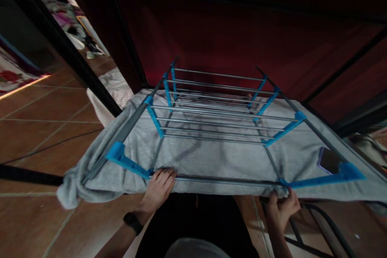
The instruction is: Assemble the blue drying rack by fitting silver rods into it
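I saw a rack (223, 113) of slim grey bars and blue brackets (130, 164) on grey cloth (211, 159); the left hand (160, 187) covered its front bar (226, 180), grip uncertain; the right hand (281, 209) pinched cloth beside its corner; the near edge ran close, red panel (211, 40) behind, bare cloth right, around a phone (329, 161).

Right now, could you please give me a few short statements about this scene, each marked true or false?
1. The left hand touches the front bar of the rack. True.
2. The rack's plastic joints are yellow. False: the joints are blue.
3. The right hand is at the front edge of the gray cloth. True.
4. A dark wristband is on the right wrist. False: the dark wristband is on the left wrist.
5. A phone-like object lies on the gray cloth. True.
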